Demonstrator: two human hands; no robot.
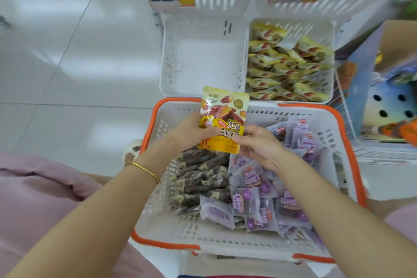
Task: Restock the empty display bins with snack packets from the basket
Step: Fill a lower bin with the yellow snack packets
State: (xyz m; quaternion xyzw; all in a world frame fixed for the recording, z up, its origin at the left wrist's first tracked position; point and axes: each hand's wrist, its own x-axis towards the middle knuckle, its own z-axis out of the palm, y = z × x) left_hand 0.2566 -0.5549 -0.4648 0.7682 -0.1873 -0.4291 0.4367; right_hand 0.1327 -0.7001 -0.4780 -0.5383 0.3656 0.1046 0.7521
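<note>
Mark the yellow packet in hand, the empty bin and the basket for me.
yellow packet [223, 115]: head view, middle of its printed front.
empty bin [207, 61]: head view, bare floor inside.
basket [203, 239]: head view, near white wall.

The floor [67, 63] is laid with large glossy white tiles, parted by thin grey grout lines [67, 104], one crossing the left half and another slanting up toward the top. Soft, blurred patches of reflected light [108, 67] lie on the tiles, brightest at the left middle. At the right edge stands a blue and purple printed carton [370, 83] with a brown cardboard flap, above a white slotted ledge [383, 153], with thin white wire bars [344, 97] just beside it.
</note>
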